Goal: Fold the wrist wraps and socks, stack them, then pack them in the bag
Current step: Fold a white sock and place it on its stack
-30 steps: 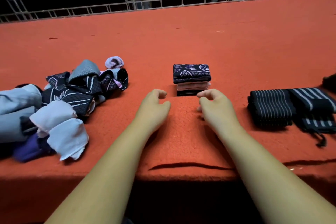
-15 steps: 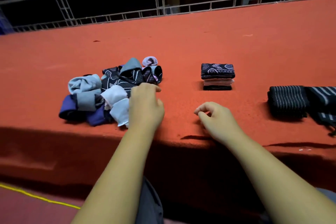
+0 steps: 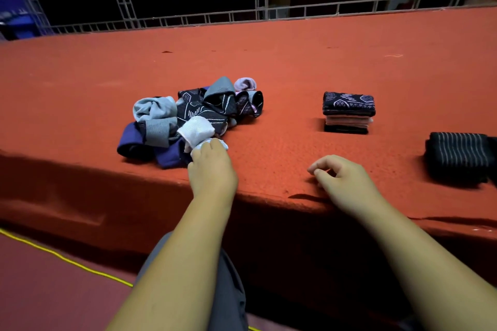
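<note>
A loose pile of socks (image 3: 188,115), grey, purple, white and dark patterned, lies left of centre on the red table (image 3: 282,70). My left hand (image 3: 212,166) rests at the pile's near edge, fingers closing on a white sock (image 3: 197,130). A neat stack of folded socks (image 3: 348,113), dark patterned on top and pink beneath, stands to the right. Further right lies a folded black striped wrist wrap (image 3: 457,156), cut by the frame edge. My right hand (image 3: 341,177) rests near the table's front edge, fingers curled, holding nothing.
The table's front edge (image 3: 255,196) runs just under my wrists, with a small tear in the red cover near my right hand. A metal truss rail (image 3: 269,15) lines the far edge. A yellow cord (image 3: 67,259) crosses the floor below left.
My left hand has moved left from the middle of the table to the sock pile and onto the white sock. The view has swung left, pushing the wrist wraps toward the right edge.
</note>
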Action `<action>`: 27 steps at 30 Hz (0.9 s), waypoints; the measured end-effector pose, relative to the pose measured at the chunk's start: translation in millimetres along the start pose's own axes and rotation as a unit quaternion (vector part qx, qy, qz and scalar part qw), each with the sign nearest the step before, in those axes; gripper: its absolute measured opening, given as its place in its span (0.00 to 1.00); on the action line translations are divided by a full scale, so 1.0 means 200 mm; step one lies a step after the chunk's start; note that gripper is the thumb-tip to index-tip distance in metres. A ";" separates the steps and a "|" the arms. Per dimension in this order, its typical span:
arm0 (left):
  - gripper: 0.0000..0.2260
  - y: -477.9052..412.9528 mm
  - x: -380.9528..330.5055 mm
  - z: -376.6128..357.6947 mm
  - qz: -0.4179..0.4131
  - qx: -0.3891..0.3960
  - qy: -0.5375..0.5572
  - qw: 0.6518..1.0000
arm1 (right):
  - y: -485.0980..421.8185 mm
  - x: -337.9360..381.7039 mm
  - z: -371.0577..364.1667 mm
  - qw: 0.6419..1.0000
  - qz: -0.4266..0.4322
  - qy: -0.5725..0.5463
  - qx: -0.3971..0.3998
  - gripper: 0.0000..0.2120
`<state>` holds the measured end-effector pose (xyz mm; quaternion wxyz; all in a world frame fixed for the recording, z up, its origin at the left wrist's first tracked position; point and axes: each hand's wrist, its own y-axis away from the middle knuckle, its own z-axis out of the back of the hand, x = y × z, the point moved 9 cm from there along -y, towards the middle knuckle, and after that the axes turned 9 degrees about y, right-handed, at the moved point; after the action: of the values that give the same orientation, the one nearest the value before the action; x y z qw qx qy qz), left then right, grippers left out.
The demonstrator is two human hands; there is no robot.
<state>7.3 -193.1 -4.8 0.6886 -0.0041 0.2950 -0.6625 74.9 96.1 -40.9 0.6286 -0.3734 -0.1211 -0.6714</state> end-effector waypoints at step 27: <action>0.15 0.22 -0.62 -0.30 -0.111 0.177 0.448 0.870 | 0.02 -0.11 0.13 0.982 -0.061 -0.166 -0.063 0.15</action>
<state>28.9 -51.6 -21.5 0.3936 0.3818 0.4471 -0.7067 87.1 128.8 -38.2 0.5329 -0.5104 -0.2039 -0.6434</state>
